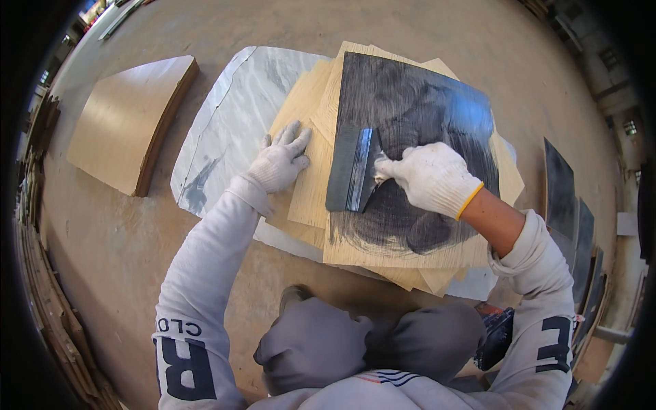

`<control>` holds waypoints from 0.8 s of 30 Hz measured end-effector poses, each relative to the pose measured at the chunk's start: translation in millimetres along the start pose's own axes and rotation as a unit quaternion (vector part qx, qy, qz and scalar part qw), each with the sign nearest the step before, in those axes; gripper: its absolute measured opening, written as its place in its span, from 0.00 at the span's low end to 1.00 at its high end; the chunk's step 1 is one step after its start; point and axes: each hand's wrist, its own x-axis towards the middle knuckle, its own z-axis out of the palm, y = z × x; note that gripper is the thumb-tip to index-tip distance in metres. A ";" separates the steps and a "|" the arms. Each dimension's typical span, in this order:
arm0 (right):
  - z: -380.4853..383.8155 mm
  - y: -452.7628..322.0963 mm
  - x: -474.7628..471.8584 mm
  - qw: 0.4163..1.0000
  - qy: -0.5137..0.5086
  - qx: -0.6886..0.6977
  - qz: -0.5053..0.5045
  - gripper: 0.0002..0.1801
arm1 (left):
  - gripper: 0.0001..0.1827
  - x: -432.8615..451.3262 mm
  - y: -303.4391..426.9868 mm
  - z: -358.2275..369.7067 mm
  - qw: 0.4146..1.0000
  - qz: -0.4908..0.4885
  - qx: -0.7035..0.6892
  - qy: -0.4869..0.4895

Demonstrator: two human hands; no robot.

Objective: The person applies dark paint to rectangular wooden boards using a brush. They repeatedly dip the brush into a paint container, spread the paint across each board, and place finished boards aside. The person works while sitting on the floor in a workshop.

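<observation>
My right hand (430,177), in a white knit glove with a yellow cuff edge, grips a wide-bladed scraper (361,170). The blade lies against the left side of a wooden sheet (410,97) smeared with black coating. Bare pale wood shows along that sheet's near edge, where the black is thin and streaked. My gloved left hand (282,156) rests with fingers spread on the pale wooden sheets (307,200) fanned out underneath, left of the coated one. A grey-white marbled board (225,123) lies below the stack. Nothing is held in the left hand.
A thick stack of wooden sheets (128,123) sits on the concrete floor (246,20) at the left. Dark panels (558,189) stand at the right, and a black container (494,338) is beside my knee. Long timber pieces (56,318) line the left rim.
</observation>
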 end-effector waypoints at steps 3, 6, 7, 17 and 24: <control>4.3 -33.1 -20.2 0.998 -0.050 0.005 -0.043 0.22 | 0.38 -2.2 -2.2 0.6 1.000 -0.012 0.012 -0.008; -2.2 -28.7 -19.1 0.998 -0.052 0.012 -0.011 0.21 | 0.37 -2.8 -2.0 0.6 1.000 -0.011 0.009 -0.012; -3.1 -23.8 -18.0 1.000 -0.026 0.015 0.007 0.21 | 0.37 -1.1 -1.5 -0.2 1.000 -0.009 0.013 -0.008; 10.8 -47.8 -44.8 0.998 -0.045 0.020 0.035 0.23 | 0.36 -0.5 -0.6 0.3 1.000 -0.009 0.012 0.003; 23.0 -62.7 -58.0 0.998 -0.057 0.026 0.031 0.27 | 0.36 0.5 -4.6 3.7 1.000 -0.004 0.012 0.011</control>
